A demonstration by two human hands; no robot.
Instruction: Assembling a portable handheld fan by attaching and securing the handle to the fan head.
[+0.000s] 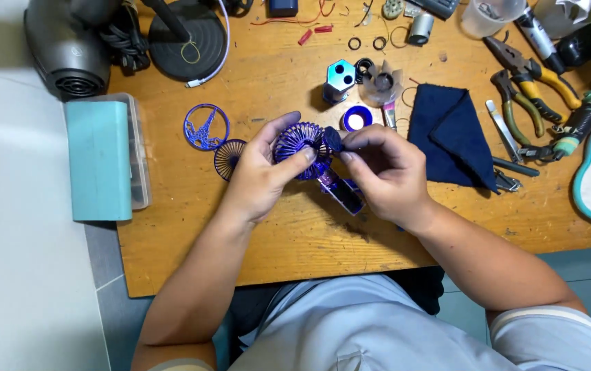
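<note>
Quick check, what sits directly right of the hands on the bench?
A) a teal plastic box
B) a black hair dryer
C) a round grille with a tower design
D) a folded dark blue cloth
D: the folded dark blue cloth lies just right of the right hand, with pliers beyond it; the teal box is off to the left hand side.

One camera, worn on the head, looks almost straight down at the wooden bench [295, 240]. It sits close above the near edge. The far edge is cut off at the top.
</note>
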